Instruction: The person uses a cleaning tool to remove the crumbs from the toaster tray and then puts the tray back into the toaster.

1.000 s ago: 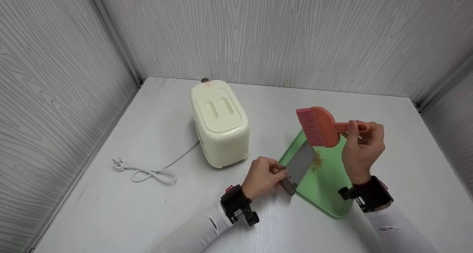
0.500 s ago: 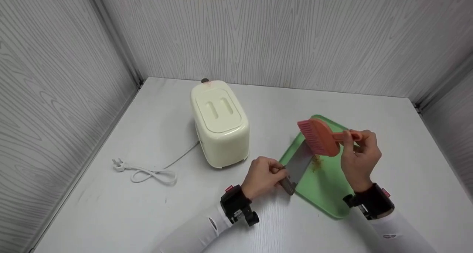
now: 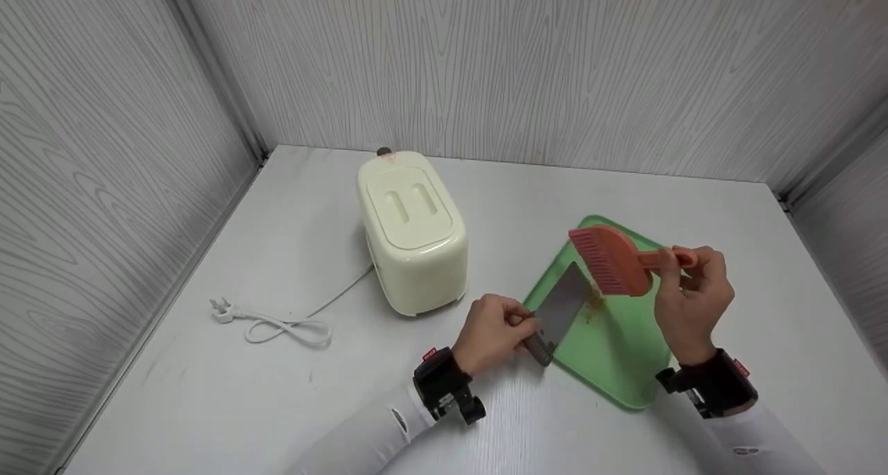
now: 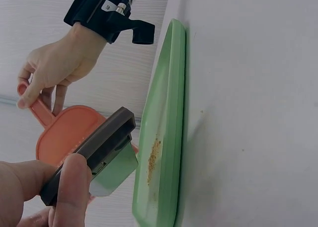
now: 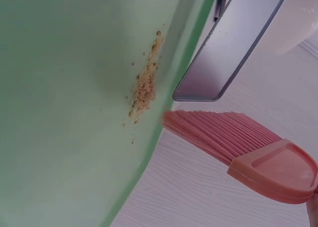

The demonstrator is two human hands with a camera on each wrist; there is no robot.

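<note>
My left hand [image 3: 491, 331] pinches the dark handle [image 4: 92, 150] of a flat metal crumb tray [image 3: 563, 298], tilted over the left side of a green tray [image 3: 617, 371]. My right hand [image 3: 694, 308] holds an orange brush [image 3: 617, 261] by its handle, fingers and thumb round it. The brush's pink bristles [image 5: 223, 132] point left, beside the far end of the crumb tray and apart from it in the right wrist view. A small strip of brown crumbs [image 5: 144, 90] lies on the green tray, just right of the crumb tray.
A cream toaster [image 3: 416, 232] with a lid on top stands left of the green tray. Its white cord [image 3: 298, 326] and plug [image 3: 223, 311] lie on the white table further left. Grey wood-grain panels [image 3: 485, 66] enclose the table at the back and sides.
My right hand has lowered the brush toward the crumb tray, then drawn it a little to the right. The left hand and crumb tray have stayed almost still.
</note>
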